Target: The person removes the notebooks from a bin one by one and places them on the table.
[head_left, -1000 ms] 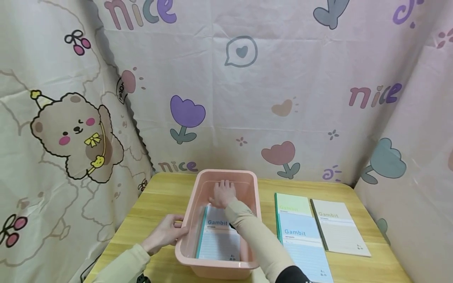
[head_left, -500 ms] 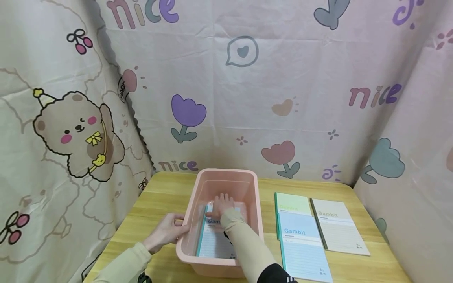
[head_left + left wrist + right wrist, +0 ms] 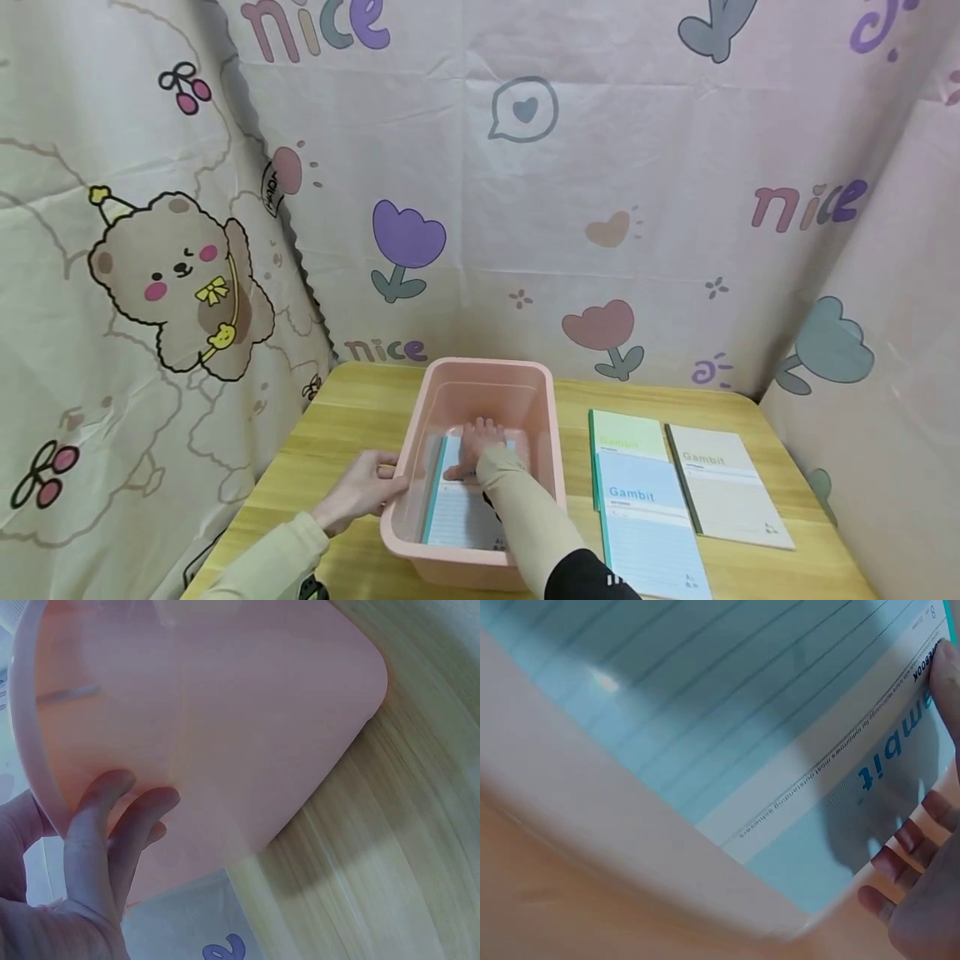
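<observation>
A pink plastic tub [image 3: 491, 365] stands on the wooden table. Its left rim is gripped by my left hand [image 3: 365, 487], with the thumb over the edge; in the left wrist view the fingers lie against the outer wall. Inside the tub lies a light blue Gambit notebook [image 3: 459, 518] with a teal spine. My right hand [image 3: 482, 446] is over the notebook's upper part with fingers spread. In the right wrist view its thumb [image 3: 946, 679] touches the cover near the spine, and the fingertips are at the notebook's top edge. The hand and forearm hide part of the cover.
To the tub's right lie a blue notebook [image 3: 651, 533] partly over a green notebook [image 3: 628, 423], and a grey-beige notebook [image 3: 727, 487] with a dark spine. A patterned cloth [image 3: 517, 192] hangs behind the table [image 3: 375, 400] and at both sides.
My right hand has come back from the tub's far wall onto the notebook's upper part. My left hand keeps its hold on the rim. The head view has shifted slightly.
</observation>
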`<action>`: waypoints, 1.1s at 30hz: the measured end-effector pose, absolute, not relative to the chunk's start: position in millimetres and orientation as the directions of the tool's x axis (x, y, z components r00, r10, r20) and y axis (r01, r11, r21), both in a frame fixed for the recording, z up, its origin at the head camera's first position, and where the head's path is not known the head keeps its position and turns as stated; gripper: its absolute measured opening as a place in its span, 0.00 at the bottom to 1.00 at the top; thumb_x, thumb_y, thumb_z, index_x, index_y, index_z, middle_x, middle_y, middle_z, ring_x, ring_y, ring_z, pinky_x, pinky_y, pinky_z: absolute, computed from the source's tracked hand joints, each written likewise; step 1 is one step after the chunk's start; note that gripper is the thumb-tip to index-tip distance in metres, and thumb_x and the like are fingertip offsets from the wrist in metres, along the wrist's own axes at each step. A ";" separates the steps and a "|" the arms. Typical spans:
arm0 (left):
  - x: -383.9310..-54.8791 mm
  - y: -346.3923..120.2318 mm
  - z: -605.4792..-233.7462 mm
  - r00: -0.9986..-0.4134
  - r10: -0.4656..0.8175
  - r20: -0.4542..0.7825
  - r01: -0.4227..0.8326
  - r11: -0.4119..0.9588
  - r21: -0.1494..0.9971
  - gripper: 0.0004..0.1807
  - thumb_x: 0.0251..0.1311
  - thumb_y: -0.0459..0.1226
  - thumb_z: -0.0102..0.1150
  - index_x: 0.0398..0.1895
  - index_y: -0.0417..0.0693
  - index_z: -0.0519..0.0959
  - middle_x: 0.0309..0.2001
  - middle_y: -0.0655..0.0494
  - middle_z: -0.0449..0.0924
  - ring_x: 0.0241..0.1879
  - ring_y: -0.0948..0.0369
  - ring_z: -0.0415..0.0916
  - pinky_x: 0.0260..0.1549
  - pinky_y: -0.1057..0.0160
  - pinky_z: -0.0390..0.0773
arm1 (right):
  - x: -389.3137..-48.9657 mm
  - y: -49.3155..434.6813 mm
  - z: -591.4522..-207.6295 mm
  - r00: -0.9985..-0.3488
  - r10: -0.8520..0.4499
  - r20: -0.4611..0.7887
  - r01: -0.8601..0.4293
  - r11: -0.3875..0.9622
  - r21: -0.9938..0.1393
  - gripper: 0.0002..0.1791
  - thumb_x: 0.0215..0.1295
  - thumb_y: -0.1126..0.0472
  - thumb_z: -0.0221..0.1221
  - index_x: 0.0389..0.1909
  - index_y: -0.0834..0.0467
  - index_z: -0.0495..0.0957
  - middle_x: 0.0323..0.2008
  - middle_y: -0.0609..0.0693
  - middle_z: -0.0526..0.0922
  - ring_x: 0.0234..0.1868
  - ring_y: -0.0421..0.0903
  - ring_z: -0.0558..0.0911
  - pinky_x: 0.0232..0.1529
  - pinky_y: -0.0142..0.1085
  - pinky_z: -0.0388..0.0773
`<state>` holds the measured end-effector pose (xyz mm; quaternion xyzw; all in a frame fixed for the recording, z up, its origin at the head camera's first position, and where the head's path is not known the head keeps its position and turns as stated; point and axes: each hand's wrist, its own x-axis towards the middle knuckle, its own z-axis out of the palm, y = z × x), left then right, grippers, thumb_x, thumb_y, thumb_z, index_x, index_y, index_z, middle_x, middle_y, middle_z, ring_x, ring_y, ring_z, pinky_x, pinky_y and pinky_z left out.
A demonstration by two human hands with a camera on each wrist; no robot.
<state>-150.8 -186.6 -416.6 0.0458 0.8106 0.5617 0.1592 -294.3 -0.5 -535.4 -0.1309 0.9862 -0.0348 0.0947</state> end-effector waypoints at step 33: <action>-150.6 -186.3 -418.0 -0.948 0.236 -0.213 -0.114 0.374 0.920 0.27 0.63 0.29 0.53 0.61 0.17 0.67 0.42 0.32 0.87 0.37 0.46 0.88 0.30 0.54 0.91 | -300.7 -6.9 -536.8 -0.955 -0.268 -0.130 -0.264 0.963 -0.051 0.56 0.32 0.26 0.75 0.59 0.57 0.70 0.56 0.57 0.81 0.60 0.55 0.78 0.67 0.51 0.74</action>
